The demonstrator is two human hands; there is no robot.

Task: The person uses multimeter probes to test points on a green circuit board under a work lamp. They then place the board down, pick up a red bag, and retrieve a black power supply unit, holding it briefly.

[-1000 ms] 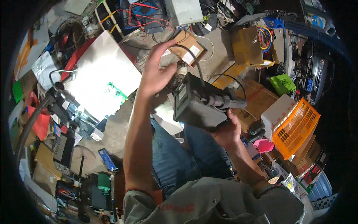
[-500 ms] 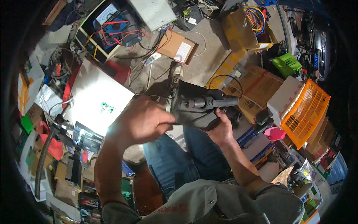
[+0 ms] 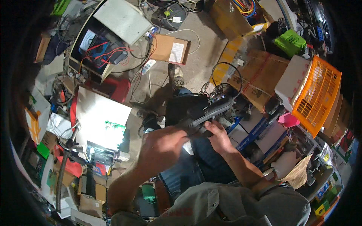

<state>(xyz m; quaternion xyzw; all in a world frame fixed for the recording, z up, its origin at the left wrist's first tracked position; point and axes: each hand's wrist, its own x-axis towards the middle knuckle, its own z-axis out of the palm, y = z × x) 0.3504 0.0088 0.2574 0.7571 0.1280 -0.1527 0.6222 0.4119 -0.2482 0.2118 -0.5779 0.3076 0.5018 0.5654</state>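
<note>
A long black tool-like device point(image 3: 213, 112), with ribbed and rounded parts, is held above my lap. It slants up toward the right, and a black cord loop stands near its right end. My right hand point(image 3: 219, 137) grips its underside, thumb pressed against the body. Blurred by motion, my left hand point(image 3: 164, 147) is closed at the device's left end; what its fingers hold is hidden. Behind the device is a flat black panel point(image 3: 181, 107) over my knees. A brightly lit white board or box top point(image 3: 100, 109) lies to the left, with a green circuit board point(image 3: 115, 130) on it.
A metal lamp arm point(image 3: 62, 177) rises at the left. Ahead are an open cardboard box point(image 3: 162, 47), a white power strip point(image 3: 148, 66) and a multimeter with red leads point(image 3: 113, 52). On the right stand a large carton point(image 3: 260, 75) and an orange basket point(image 3: 318, 96).
The device has tilted, its right end now higher, and its flat dark side no longer faces up. My left hand has moved right and lower. The whole view has shifted slightly.
</note>
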